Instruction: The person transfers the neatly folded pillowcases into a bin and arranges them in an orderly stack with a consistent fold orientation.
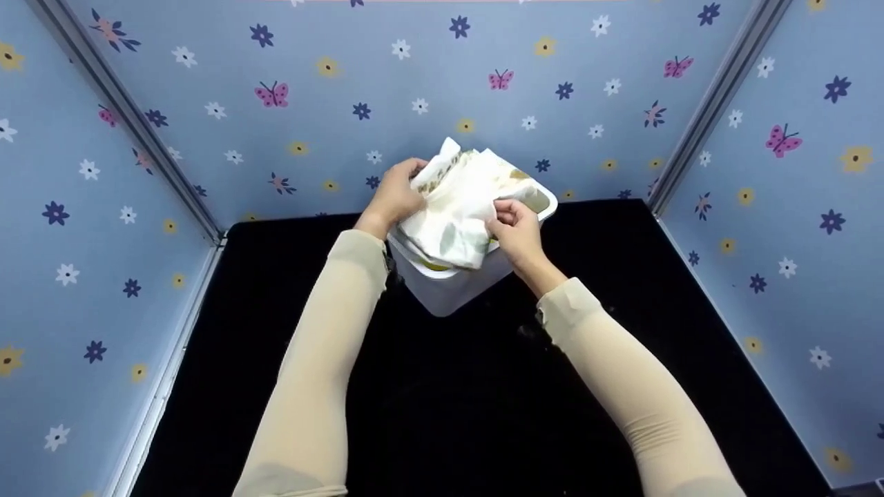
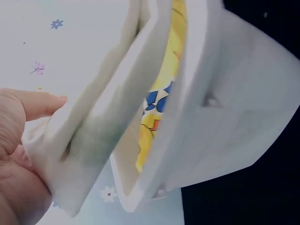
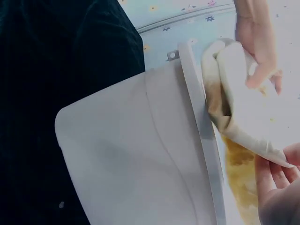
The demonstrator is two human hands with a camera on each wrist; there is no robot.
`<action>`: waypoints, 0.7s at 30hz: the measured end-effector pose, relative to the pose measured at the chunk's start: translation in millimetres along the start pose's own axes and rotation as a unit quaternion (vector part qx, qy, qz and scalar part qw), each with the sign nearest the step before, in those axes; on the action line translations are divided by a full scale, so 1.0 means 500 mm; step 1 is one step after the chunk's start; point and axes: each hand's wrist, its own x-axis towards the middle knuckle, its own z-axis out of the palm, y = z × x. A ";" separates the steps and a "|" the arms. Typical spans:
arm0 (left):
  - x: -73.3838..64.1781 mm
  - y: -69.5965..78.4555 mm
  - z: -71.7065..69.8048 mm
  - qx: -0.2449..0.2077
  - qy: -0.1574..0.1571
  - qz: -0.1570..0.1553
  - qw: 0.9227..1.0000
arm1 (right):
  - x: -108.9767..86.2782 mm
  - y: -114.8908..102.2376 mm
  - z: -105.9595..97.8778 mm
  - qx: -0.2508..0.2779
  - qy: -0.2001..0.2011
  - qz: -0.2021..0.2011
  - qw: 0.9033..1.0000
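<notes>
A white folded cloth (image 1: 463, 197) with brown and green printed patches lies over the mouth of a white plastic bin (image 1: 445, 295). My left hand (image 1: 395, 197) grips the cloth's left side, its thumb on top. At the right edge, my right hand (image 1: 518, 235) pinches the fabric between thumb and fingers. Seen from the left wrist, the folded layers hang just above the bin's rim, and a yellow printed fabric (image 2: 176, 42) with blue and orange figures shows inside. The right wrist view shows brownish-yellow material (image 3: 241, 173) below the cloth. Much of the bin's inside is hidden.
Beneath the bin spreads a black cloth-covered surface (image 1: 442, 407). Light blue panels (image 1: 414, 83) with flowers and butterflies stand behind and at both sides, joined by metal corner posts (image 1: 718, 103). The bin stands close to the back panel.
</notes>
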 end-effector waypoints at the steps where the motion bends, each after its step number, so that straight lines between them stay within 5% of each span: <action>1: 0.004 0.002 -0.002 0.006 0.010 0.007 1.000 | 0.001 0.002 0.005 0.006 0.001 -0.005 1.000; 11: 0.018 -0.005 0.012 0.034 0.055 0.021 0.998 | -0.002 0.028 0.033 0.012 -0.003 -0.036 0.999; 21: 0.017 -0.046 0.039 0.030 0.035 0.000 0.999 | -0.020 0.042 0.019 -0.101 -0.060 -0.079 0.990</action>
